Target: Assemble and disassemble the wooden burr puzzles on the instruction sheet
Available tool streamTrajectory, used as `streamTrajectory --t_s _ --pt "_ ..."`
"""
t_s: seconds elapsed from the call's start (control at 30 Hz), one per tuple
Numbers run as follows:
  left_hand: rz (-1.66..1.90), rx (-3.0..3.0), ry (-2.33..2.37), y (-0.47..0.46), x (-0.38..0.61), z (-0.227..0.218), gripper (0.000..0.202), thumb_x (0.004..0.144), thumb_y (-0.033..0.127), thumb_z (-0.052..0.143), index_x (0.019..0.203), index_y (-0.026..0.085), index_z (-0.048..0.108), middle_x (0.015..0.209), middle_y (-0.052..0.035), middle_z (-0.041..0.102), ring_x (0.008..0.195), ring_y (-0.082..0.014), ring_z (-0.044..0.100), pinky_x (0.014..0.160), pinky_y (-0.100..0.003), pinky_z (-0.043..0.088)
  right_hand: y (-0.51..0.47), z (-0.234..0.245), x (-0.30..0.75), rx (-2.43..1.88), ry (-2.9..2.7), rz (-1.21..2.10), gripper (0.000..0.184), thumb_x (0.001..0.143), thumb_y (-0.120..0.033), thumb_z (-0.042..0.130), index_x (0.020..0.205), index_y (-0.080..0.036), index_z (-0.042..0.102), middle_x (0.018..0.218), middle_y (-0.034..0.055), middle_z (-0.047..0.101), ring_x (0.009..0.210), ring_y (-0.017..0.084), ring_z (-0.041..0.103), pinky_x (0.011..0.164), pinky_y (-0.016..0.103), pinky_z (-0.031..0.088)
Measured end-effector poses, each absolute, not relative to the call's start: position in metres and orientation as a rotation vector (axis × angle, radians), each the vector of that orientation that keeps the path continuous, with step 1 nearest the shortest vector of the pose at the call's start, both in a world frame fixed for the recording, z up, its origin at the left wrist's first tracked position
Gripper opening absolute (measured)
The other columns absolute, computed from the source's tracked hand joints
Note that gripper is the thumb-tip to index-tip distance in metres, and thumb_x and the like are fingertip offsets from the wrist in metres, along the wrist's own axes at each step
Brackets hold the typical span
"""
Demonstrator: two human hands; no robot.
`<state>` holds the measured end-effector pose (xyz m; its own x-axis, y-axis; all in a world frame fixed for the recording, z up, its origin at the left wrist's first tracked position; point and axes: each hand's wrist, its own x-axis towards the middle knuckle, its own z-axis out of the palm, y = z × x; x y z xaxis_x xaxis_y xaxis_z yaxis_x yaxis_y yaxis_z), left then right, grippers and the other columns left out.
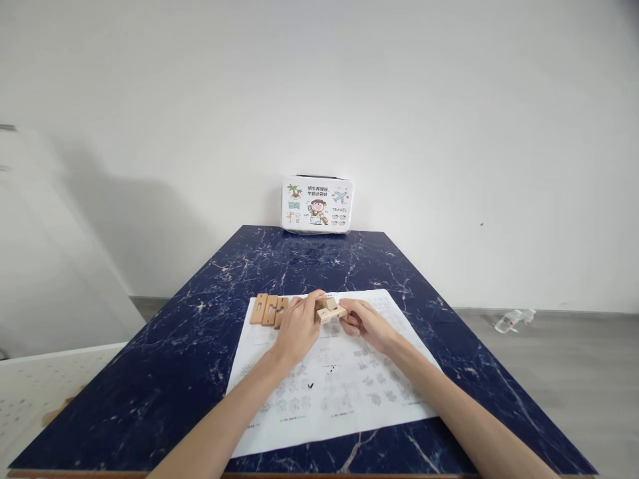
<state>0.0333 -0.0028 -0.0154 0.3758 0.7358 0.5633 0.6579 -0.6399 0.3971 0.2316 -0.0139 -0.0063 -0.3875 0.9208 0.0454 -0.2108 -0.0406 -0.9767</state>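
Over the upper part of a printed paper sheet (344,392), my left hand (298,329) and my right hand (368,322) meet at a light wooden puzzle piece (331,313) with notches or holes. My left fingers close on its left side, and my right thumb and fingers pinch its right end. Whether it is one block or more than one joined, I cannot tell. Left of my left hand, several notched wooden pieces (259,309) lie side by side at the sheet's upper left corner. My left hand partly hides the nearest of them.
The sheet lies on a dark blue marbled table (164,392). At its far edge, a white case (317,205) with cartoon prints stands against the wall. A clear plastic object (514,320) lies on the floor to the right. A pale surface (54,379) adjoins on the left.
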Motion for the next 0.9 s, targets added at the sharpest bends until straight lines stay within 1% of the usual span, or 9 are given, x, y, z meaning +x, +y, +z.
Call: streamTrajectory --t_s 0.17,0.27,0.37,0.53,0.67,0.73,0.8,0.83,0.9 --pt "1.122 2.536 1.275 -0.0027 0.0350 -0.0174 0.055 0.083 -0.009 0.046 0.127 0.023 0.055 0.115 -0.0030 0.079 0.097 -0.0241 0.070 0.091 -0.039 0.051 -0.0133 -0.0067 0.2316 -0.831 -1.312 1.587 0.049 0.091 -0.051 0.065 0.062 -0.023 0.037 0.055 -0.0105 0.022 0.044 0.007 0.025 0.051 0.029 0.021" --pt "1.116 2.531 1.294 -0.0037 0.0353 -0.0184 0.057 0.083 -0.008 0.046 0.129 0.024 0.056 0.114 -0.0026 0.079 0.098 -0.0248 0.067 0.090 -0.038 0.053 -0.0133 -0.0078 0.2309 -0.850 -1.300 1.592 0.050 0.092 -0.050 0.063 0.060 -0.023 0.035 0.053 -0.0108 0.020 0.042 0.006 0.023 0.048 0.028 0.019" --pt "1.119 2.516 1.304 -0.0045 0.0350 -0.0192 0.058 0.083 -0.008 0.046 0.130 0.024 0.056 0.113 -0.0030 0.078 0.102 -0.0255 0.066 0.091 -0.038 0.054 -0.0126 -0.0098 0.2314 -0.847 -1.302 1.616 0.047 0.092 -0.048 0.061 0.061 -0.023 0.036 0.052 -0.0110 0.019 0.040 0.006 0.020 0.046 0.028 0.016" --pt "1.118 2.531 1.307 -0.0044 0.0346 -0.0195 0.058 0.082 -0.008 0.047 0.130 0.024 0.056 0.114 -0.0027 0.078 0.102 -0.0253 0.067 0.092 -0.038 0.054 -0.0089 -0.0140 0.2359 -0.845 -1.320 1.680 0.043 0.093 -0.047 0.060 0.065 -0.023 0.038 0.053 -0.0116 0.017 0.041 0.006 0.015 0.043 0.026 0.012" --pt "1.119 2.552 1.301 -0.0047 0.0361 -0.0198 0.057 0.083 -0.008 0.045 0.129 0.024 0.055 0.113 -0.0030 0.078 0.101 -0.0243 0.069 0.094 -0.039 0.054 -0.0075 -0.0143 0.2375 -0.813 -1.318 1.741 0.046 0.092 -0.048 0.060 0.064 -0.024 0.034 0.055 -0.0117 0.016 0.041 0.005 0.012 0.043 0.026 0.010" --pt "1.115 2.564 1.289 -0.0054 0.0374 -0.0202 0.056 0.084 -0.007 0.045 0.129 0.024 0.055 0.114 -0.0031 0.078 0.100 -0.0238 0.070 0.095 -0.039 0.054 -0.0085 -0.0127 0.2370 -0.784 -1.311 1.757 0.047 0.092 -0.050 0.061 0.063 -0.024 0.034 0.054 -0.0119 0.016 0.041 0.006 0.013 0.044 0.026 0.011" --pt "1.102 2.562 1.272 -0.0057 0.0383 -0.0205 0.050 0.086 -0.004 0.046 0.126 0.025 0.056 0.114 -0.0032 0.077 0.101 -0.0238 0.070 0.095 -0.040 0.053 -0.0104 -0.0110 0.2359 -0.779 -1.320 1.726 0.049 0.091 -0.052 0.061 0.062 -0.024 0.034 0.052 -0.0117 0.016 0.042 0.006 0.015 0.045 0.027 0.013" --pt "1.093 2.545 1.275 -0.0054 0.0382 -0.0204 0.043 0.089 -0.001 0.047 0.122 0.025 0.057 0.111 -0.0037 0.077 0.101 -0.0242 0.070 0.093 -0.039 0.054 -0.0116 -0.0104 0.2353 -0.782 -1.338 1.695 0.050 0.091 -0.053 0.061 0.061 -0.024 0.034 0.051 -0.0113 0.018 0.042 0.007 0.016 0.046 0.027 0.014" --pt "1.087 2.446 1.318 -0.0031 0.0363 -0.0195 0.020 0.098 0.012 0.050 0.113 0.024 0.057 0.100 -0.0042 0.077 0.094 -0.0247 0.071 0.084 -0.038 0.054 -0.0144 -0.0100 0.2337 -0.783 -1.403 1.643 0.049 0.090 -0.051 0.064 0.061 -0.023 0.037 0.050 -0.0100 0.025 0.043 0.007 0.020 0.048 0.028 0.015"
